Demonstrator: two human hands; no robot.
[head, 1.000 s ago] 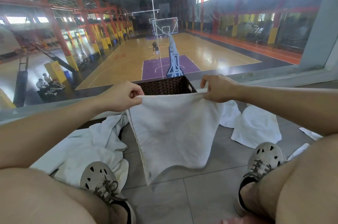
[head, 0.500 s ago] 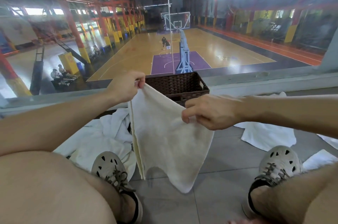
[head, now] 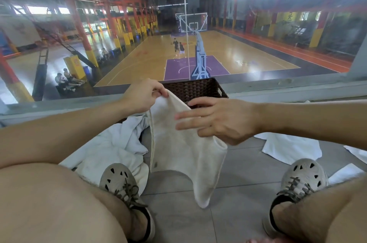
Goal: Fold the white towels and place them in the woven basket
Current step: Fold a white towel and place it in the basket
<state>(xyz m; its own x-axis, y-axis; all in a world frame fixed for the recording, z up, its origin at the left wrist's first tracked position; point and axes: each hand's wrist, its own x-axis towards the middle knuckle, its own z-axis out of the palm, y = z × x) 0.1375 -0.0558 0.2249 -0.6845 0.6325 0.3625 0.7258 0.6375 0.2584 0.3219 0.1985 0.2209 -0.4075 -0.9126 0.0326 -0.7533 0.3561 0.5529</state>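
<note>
Head view: the person sits on a grey tiled floor point(head: 238, 173), bare legs spread toward 7 and 5 o'clock, with a left shoe point(head: 117, 181) and a right shoe point(head: 303, 175) either side of centre. At the centre a white towel point(head: 178, 153) hangs in the air, doubled on itself, its lowest tip pointing to 6 o'clock above the floor. The left hand point(head: 146, 94), just toward 11 o'clock from centre, has its fingers curled and pinches the towel's top corner. The right hand point(head: 222, 119), toward 3 o'clock from that, has its fingers point(head: 188, 116) straight and slightly spread, laid flat on the towel's face; the cloth's right edge passes under the palm, and whether the thumb clamps it cannot be told. The woven basket point(head: 195, 88) stands behind both hands at 12 o'clock, against the foot of a glass wall point(head: 59, 24). A heap of white towels point(head: 111, 147) lies on the floor at 9 o'clock, touching the left shoe, and a flat towel point(head: 292, 148) lies at 3 o'clock. Beyond the glass, a basketball court point(head: 228, 52) lies below
</note>
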